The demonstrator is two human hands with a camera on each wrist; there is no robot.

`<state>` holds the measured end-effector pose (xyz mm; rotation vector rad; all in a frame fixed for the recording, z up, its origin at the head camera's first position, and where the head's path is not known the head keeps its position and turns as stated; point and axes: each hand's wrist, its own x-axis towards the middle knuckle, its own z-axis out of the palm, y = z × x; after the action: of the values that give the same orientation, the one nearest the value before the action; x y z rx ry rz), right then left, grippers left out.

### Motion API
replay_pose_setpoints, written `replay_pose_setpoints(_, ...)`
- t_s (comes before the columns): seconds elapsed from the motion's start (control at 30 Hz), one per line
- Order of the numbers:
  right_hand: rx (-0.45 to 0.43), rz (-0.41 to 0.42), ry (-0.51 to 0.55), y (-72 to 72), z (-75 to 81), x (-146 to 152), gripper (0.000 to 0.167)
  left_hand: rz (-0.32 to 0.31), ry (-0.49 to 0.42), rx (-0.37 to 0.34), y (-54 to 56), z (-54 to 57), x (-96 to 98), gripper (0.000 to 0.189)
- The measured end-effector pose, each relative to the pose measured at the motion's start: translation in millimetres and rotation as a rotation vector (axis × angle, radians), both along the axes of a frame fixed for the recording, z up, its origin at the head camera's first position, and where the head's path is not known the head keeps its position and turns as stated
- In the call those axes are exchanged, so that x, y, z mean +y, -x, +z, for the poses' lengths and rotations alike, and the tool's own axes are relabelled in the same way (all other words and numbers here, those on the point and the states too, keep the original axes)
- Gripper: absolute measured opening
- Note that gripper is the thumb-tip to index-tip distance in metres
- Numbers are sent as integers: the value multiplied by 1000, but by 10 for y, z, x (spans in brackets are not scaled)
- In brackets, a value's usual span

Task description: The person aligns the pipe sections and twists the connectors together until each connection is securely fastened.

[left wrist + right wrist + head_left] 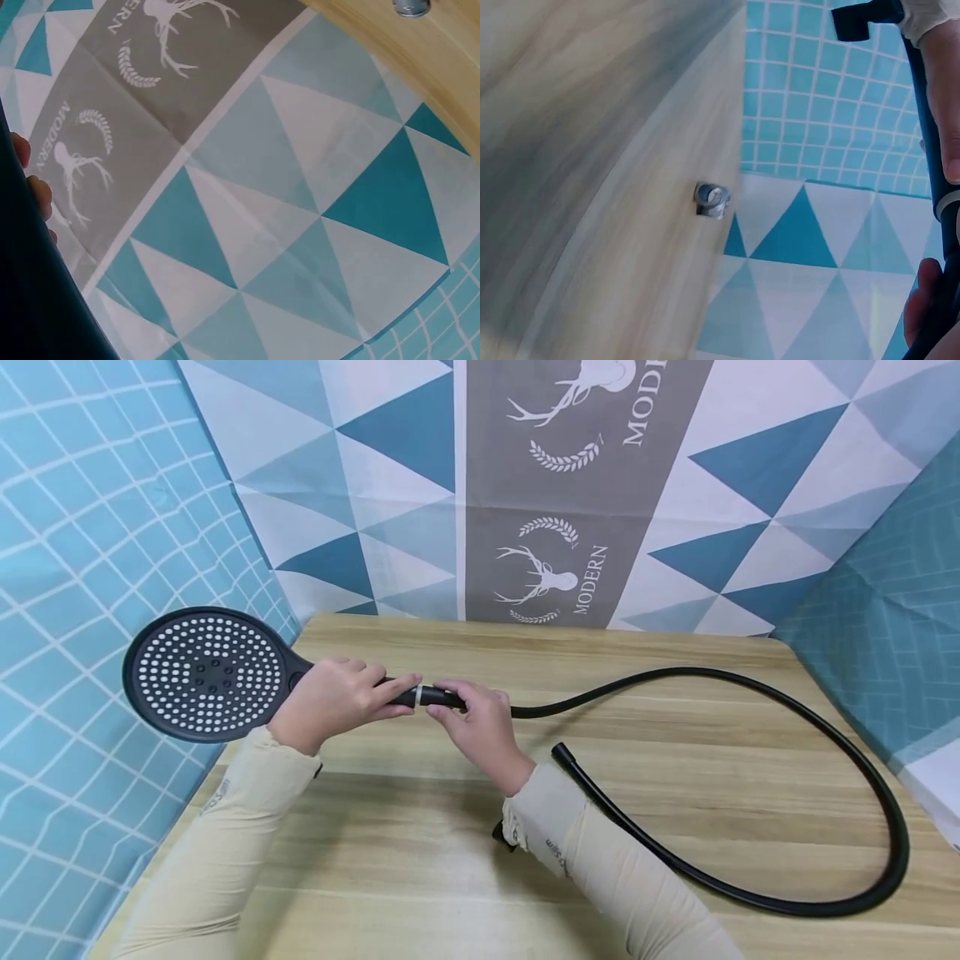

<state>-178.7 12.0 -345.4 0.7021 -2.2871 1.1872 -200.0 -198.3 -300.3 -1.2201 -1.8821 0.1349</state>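
A round black shower head [210, 675] with many pale nozzles faces the camera at the left of the head view, lifted above the table. Around its handle, close to the head, my left hand [330, 697] has its fingers wrapped. My right hand [480, 727] pinches the black end fitting of the hose [832, 735] between thumb and fingers. This fitting sits in line against the handle's end, where a thin silver ring [418, 695] shows. From there the hose loops right over the table, and its free end [561, 753] lies near my right forearm.
A small metallic piece [711, 199] stands on the wooden table [420, 827] near its edge. Patterned sheets [405, 435] rise behind the table, and a blue tiled sheet [75, 568] stands close at left. Dark camera mounts stick out under both sleeves.
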Motion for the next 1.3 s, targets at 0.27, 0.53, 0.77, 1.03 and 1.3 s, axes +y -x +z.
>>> replay_pose_setpoints(0.27, 51, -72, 1, -83, 33, -50, 27, -33, -10, 13, -46, 37, 15, 49)
replay_pose_setpoints(0.53, 71, -134, -27, -118, 58, -11, 25, -72, -6, 44, 7, 69, 78, 46)
replay_pose_setpoints(0.77, 89, -147, -54, -82, 70, -16, 25, -69, 3, 39, 3, 92, 75, 47)
replay_pose_setpoints(1.03, 16, -107, -145, 15, 167, -34, 23, -27, 4, 47, 32, 114, 29, 52)
replay_pose_setpoints(1.3, 102, -36, -186, -7, 237, -13, 26, -22, 5, 31, 24, 130, 8, 54)
